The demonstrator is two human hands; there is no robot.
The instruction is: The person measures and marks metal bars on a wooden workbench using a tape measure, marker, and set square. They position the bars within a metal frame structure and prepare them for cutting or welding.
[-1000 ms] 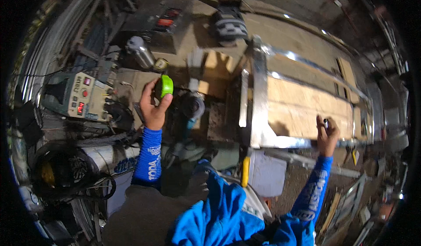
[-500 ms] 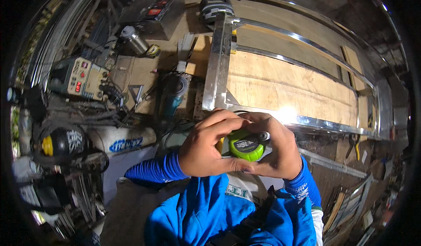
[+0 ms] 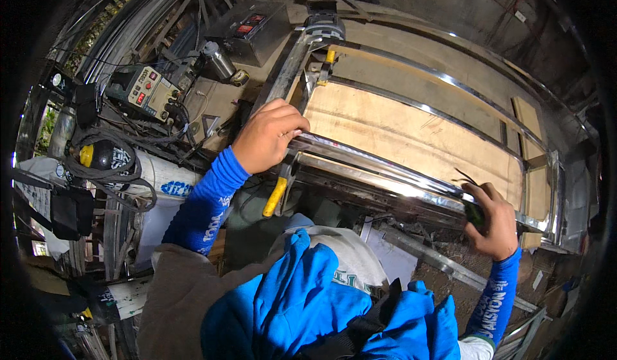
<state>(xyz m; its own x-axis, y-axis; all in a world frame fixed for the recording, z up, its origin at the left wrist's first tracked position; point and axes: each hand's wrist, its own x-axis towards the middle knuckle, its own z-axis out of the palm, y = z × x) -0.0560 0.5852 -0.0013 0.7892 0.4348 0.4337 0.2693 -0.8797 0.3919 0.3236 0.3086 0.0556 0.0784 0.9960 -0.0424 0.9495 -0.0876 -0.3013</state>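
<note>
My right hand (image 3: pixel 493 222) is closed around a tape measure (image 3: pixel 474 215), its green case mostly in shadow, at the near rail of a shiny metal frame (image 3: pixel 424 108). A thin dark stick-like thing juts from those same fingers. With fingers pressed together, my left hand (image 3: pixel 270 135) rests at the frame's near left corner. Between the hands a narrow strip (image 3: pixel 379 161), seemingly the tape's blade, lies along the rail; my left fingers hide its end. Just below my left hand hangs a yellow-handled clamp (image 3: pixel 276 196). Another yellow clamp (image 3: pixel 326 68) grips farther back.
Plywood (image 3: pixel 418 125) lies under the frame's bars. Toward the left are a welding machine (image 3: pixel 146 92) with cables, a steel flask (image 3: pixel 219 61), a metal box (image 3: pixel 250 31) and a white gas cylinder (image 3: pixel 164 174). Metal lengths (image 3: pixel 443 263) lie below the near rail.
My hands were together around the green tape measure near my body. Now they are far apart along the near rail, the case in my right hand. The clamp at the near corner has come into clear view.
</note>
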